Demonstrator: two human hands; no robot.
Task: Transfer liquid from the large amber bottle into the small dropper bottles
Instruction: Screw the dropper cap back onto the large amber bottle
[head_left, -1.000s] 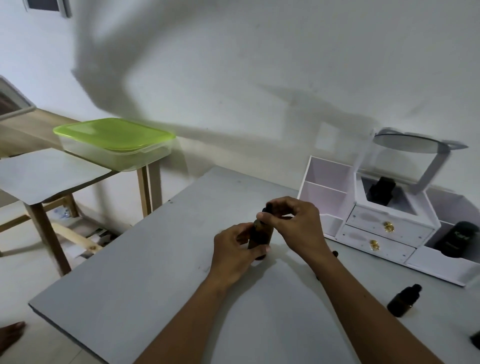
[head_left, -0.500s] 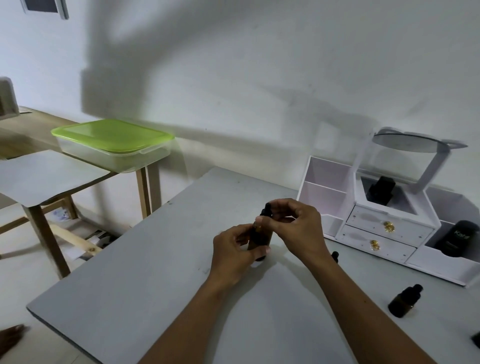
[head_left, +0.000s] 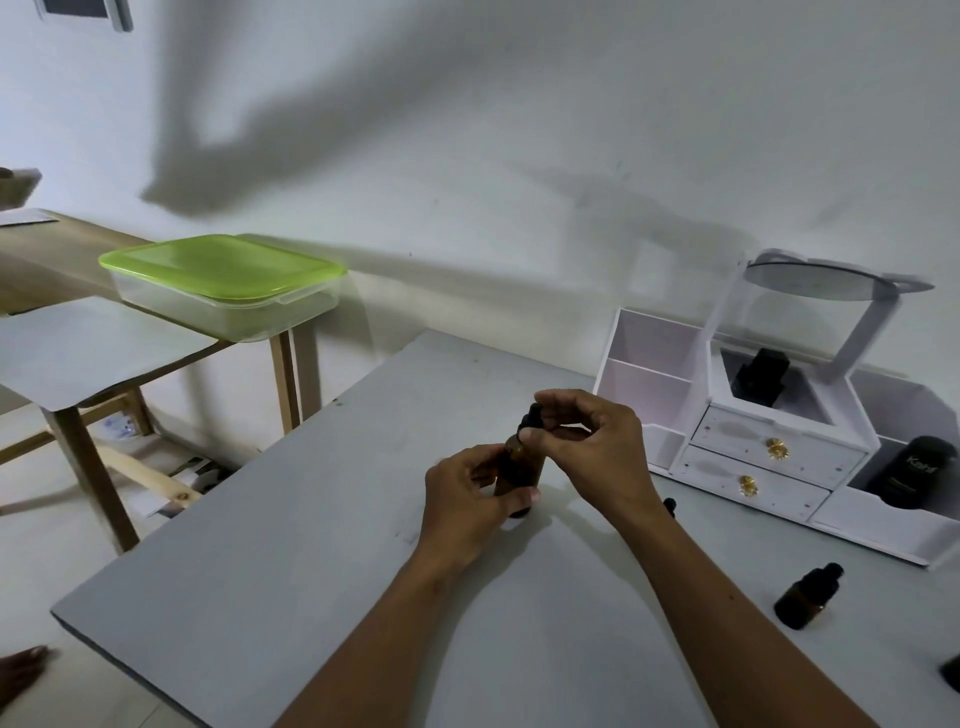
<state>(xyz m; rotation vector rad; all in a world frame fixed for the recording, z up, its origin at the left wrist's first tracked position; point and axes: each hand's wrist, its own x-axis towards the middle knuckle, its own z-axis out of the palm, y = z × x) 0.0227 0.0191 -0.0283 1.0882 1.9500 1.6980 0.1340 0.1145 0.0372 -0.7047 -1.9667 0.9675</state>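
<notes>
The amber glass bottle (head_left: 519, 467) stands upright over the middle of the flat grey table (head_left: 260, 571), its base at or just above the tabletop; which of the two cannot be told. The left hand (head_left: 467, 499) wraps around its lower body, thumb across the front and fingers curled behind. The right hand (head_left: 597, 447) arches over from the right, thumb and fingertips pinching the black dropper cap (head_left: 532, 418) at the neck. Both forearms reach in from the near edge. The dark glass hides any liquid level.

Along the table's right far edge sits a white wooden organiser (head_left: 779, 449) with two gold-knobbed drawers and a round tilting mirror (head_left: 815, 280) on top. Its central well holds a black boxy item (head_left: 761, 374), too dark to identify. The right-hand bay holds a black cylindrical container with pale lettering (head_left: 914, 473), leaning back. The two left compartments show only white walls.

A small amber dropper bottle with a black cap (head_left: 805, 597) lies tilted on the table near the right edge, well apart from the hands. A little black cap-like piece (head_left: 670, 506) shows just beyond the right wrist.

Off the table, to the left, a clear plastic box with a lime-green lid (head_left: 223, 280) rests closed on a wooden side table (head_left: 52, 249).
</notes>
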